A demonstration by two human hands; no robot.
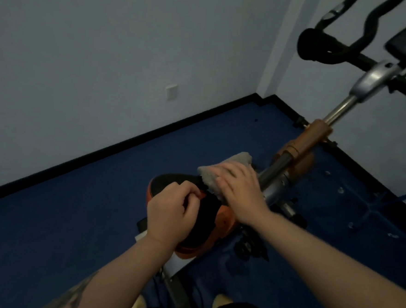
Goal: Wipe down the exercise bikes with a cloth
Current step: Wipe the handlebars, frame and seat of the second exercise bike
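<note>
Both forearms reach in from six o'clock; left hand curls its fingers on the black-and-orange saddle; right hand, fingers flat and slightly spread, presses the grey cloth on the saddle's nose at one o'clock; handlebars and frame post look unwiped, so most seems left.

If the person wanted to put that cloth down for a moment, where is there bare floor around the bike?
The widest bare blue floor lies to the left of the saddle, bordered by the black skirting along the wall. To the right, floor is dotted with small marks and crossed by the bike's base. Around the saddle it is crowded: the left hand, the right hand pressing the cloth, and the frame tube.
</note>
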